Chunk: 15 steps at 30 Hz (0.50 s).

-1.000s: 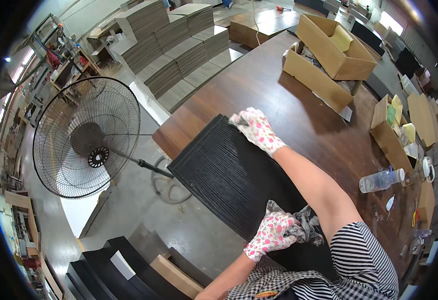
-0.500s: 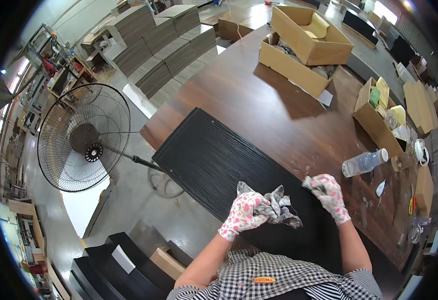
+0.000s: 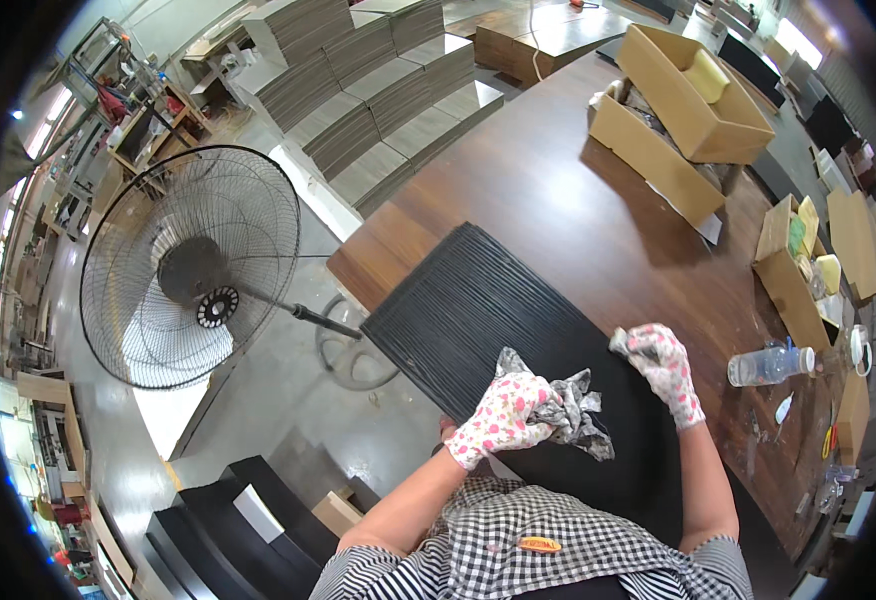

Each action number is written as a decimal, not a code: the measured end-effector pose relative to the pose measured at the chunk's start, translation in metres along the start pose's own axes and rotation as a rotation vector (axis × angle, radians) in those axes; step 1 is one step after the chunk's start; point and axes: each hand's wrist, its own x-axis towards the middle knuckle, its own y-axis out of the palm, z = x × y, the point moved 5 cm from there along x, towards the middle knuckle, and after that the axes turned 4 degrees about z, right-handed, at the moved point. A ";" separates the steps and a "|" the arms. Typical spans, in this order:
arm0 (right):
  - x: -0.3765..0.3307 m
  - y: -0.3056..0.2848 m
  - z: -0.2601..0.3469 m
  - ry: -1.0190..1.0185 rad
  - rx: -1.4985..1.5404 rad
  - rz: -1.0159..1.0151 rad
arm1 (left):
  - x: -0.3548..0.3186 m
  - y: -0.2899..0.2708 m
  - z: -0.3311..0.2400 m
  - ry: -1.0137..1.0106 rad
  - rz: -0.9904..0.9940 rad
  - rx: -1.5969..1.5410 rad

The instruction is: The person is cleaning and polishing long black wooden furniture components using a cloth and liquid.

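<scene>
- A crumpled grey patterned cloth (image 3: 580,415) is gripped by the left hand (image 3: 503,418), gloved in white fabric with pink spots, its fingers clamped on the bunched folds.
- The right hand (image 3: 663,370), gloved in matching fabric, is poised to the right of that grip, its fingers curled inward; a small greyish patch is seen at the tips, but whether anything is held cannot be told.
- A long, black, ribbed panel (image 3: 463,310) is spread beneath the clamped cloth, its grooved end reaching forward and left of the left hand, its far edge just beside the right hand's fingertips.
- The panel is supported by a dark brown wood-grain table (image 3: 538,190), whose glossy top is stretched ahead of both hands.
- A clear plastic bottle with a white cap (image 3: 763,367) is laid on its side to the right of the right hand.
- Farther ahead and right of the hands, an open brown cardboard box (image 3: 648,75) is perched on another.
- A black wire-caged fan (image 3: 193,270) is stationed well left of the gripped cloth.
- Flat grey boards (image 3: 308,95) are piled in stacks well ahead of the left hand.
</scene>
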 end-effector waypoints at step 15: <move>0.251 0.152 0.097 -0.639 -0.090 0.508 | -0.011 -0.048 0.022 0.194 0.007 -0.154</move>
